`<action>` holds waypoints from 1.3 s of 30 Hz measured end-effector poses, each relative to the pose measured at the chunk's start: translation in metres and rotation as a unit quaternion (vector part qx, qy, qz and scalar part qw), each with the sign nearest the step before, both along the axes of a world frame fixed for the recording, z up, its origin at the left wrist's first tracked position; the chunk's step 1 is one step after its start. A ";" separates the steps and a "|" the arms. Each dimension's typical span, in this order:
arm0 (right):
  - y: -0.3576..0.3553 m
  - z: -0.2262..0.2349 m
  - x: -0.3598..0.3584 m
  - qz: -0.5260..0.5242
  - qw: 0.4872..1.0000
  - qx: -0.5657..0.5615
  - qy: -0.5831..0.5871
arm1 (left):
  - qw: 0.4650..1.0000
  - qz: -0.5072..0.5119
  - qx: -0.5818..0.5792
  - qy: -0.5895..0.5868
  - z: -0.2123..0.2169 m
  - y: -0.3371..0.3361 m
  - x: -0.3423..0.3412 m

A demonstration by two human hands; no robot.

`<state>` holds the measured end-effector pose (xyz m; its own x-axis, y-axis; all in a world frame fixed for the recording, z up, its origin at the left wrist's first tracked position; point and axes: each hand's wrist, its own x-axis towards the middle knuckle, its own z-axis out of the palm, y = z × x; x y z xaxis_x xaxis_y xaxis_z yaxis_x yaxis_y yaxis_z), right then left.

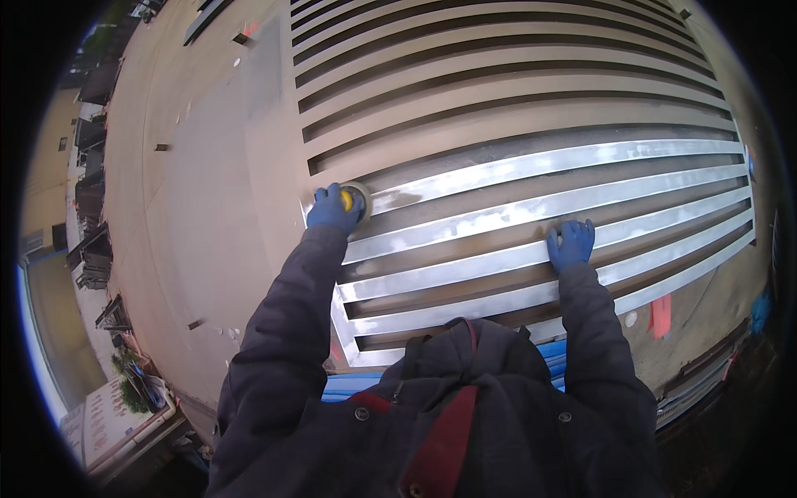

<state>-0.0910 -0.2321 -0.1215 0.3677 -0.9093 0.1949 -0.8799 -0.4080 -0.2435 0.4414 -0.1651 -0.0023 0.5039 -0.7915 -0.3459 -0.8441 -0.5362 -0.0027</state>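
Observation:
A large slatted metal panel lies in front of me. Its nearer slats are bright, bare silver; the farther ones are dull brown-grey. My left hand, in a blue glove, is closed on a round, yellow-topped palm sander. The sander sits at the left end of a bright slat, by the panel's side rail, its underside hidden. My right hand, also blue-gloved, is closed over a bright slat farther right. Its fingers curl around the slat, and a small greyish patch shows beside the thumb.
Blue supports show under the panel's near edge. Concrete ground stretches to the left, with small dark blocks on it. Dark metal pieces line the far left. A red-orange strip lies at the right, near stacked long pieces.

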 end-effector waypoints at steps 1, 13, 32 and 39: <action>0.000 -0.001 0.000 -0.001 1.000 -0.013 -0.001 | 1.000 0.021 0.003 -0.007 0.004 0.006 0.009; 0.000 0.002 0.001 -0.009 0.998 0.026 0.047 | 0.999 -0.027 -0.020 0.036 -0.011 -0.022 -0.034; 0.000 0.000 0.001 -0.011 0.999 0.036 -0.003 | 1.000 0.026 -0.005 -0.002 -0.002 0.013 0.000; 0.001 0.003 0.002 -0.008 0.999 0.046 0.008 | 1.000 0.016 -0.020 0.008 -0.013 0.004 -0.016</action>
